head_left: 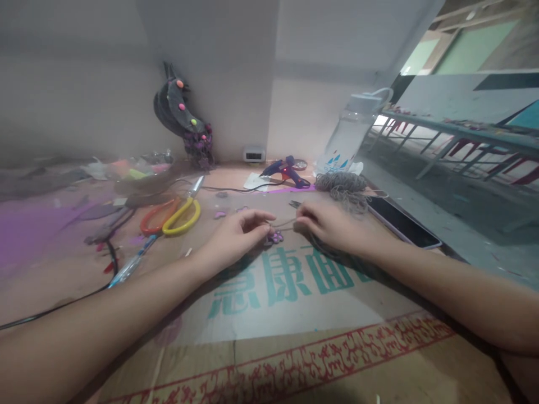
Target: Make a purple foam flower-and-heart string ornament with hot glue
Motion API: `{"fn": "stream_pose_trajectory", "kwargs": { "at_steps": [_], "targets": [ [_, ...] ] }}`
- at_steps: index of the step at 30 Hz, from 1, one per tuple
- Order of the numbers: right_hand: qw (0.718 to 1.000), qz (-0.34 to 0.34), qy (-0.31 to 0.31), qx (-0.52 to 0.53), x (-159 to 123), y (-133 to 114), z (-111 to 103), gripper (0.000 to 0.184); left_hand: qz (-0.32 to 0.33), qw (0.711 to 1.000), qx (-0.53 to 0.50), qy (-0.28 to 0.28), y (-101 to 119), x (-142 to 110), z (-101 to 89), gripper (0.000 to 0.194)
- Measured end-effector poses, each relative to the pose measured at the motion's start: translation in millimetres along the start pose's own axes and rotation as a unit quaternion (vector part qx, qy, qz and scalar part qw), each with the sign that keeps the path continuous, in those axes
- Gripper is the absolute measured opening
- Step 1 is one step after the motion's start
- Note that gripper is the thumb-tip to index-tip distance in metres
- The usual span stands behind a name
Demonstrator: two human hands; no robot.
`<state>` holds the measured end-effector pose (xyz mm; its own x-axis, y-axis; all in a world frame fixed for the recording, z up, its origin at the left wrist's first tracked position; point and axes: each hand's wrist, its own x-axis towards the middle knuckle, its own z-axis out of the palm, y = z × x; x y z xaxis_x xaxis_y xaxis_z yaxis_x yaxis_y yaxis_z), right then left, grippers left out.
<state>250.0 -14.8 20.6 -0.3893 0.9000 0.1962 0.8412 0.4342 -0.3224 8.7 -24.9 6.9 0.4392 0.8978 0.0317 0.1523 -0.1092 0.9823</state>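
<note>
My left hand (244,231) is closed near the middle of the worktop, its thumb and fingers at one end of a short stretch of grey yarn (287,224). Just under its fingertips hangs or lies a small purple flower-shaped piece (277,237); which of the two I cannot tell. My right hand (315,221) is curled shut at the yarn's other end. A pointed dark metal tip (295,203), perhaps of small snips, sticks out beside its fingers. Behind the right hand sits a grey yarn ball (341,184). Small purple pieces (220,215) lie beyond the left hand.
Scissors (181,216) with orange and yellow handles and a pen (132,262) lie left. A blue glue gun (288,171), a small white clock-like box (254,154) and a dark crescent ornament (179,109) stand behind. A water bottle (351,134) and phone (404,221) are right.
</note>
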Motion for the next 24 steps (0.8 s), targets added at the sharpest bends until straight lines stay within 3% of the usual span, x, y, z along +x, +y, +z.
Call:
{"fn": "stream_pose_trajectory", "kwargs": {
  "at_steps": [4, 7, 9, 10, 12, 14, 16, 20, 22, 24],
  "targets": [
    [0.990, 0.090, 0.108, -0.030, 12, 24, -27, 0.015, -0.006, 0.999, 0.032, 0.004, -1, 0, -0.9, 0.030],
    [0.982, 0.048, 0.183, -0.008, 13, 28, -38, 0.033, 0.016, 0.998, 0.052, 0.009, -2, 1, -1.4, 0.032],
    [0.975, 0.011, 0.213, 0.059, 7, 15, -37, 0.031, 0.013, 0.998, 0.054, 0.010, -1, 1, -0.9, 0.027],
    [0.971, -0.007, 0.206, 0.121, 3, 5, -33, 0.029, 0.007, 0.998, 0.054, 0.012, 0, 0, -0.4, 0.023],
    [0.948, -0.016, 0.118, 0.294, -7, -17, -21, 0.030, -0.004, 0.998, 0.060, 0.021, 2, -2, 0.7, 0.019],
    [0.903, 0.004, -0.007, 0.429, -15, -35, -5, 0.044, 0.002, 0.996, 0.080, 0.033, 5, -5, 1.4, 0.019],
    [0.857, 0.019, -0.078, 0.508, -19, -45, 10, 0.054, 0.031, 0.992, 0.116, 0.043, 7, -6, 1.5, 0.018],
    [0.806, 0.050, -0.137, 0.573, -19, -44, 29, 0.064, 0.161, 0.971, 0.171, 0.047, 6, -4, 0.5, 0.012],
    [0.805, 0.070, -0.137, 0.573, -17, -41, 31, 0.061, 0.200, 0.961, 0.187, 0.041, 3, -3, 0.0, 0.011],
    [0.818, 0.093, -0.129, 0.553, -16, -40, 30, 0.046, 0.211, 0.955, 0.206, 0.028, 0, -3, -0.3, 0.012]
  ]
}}
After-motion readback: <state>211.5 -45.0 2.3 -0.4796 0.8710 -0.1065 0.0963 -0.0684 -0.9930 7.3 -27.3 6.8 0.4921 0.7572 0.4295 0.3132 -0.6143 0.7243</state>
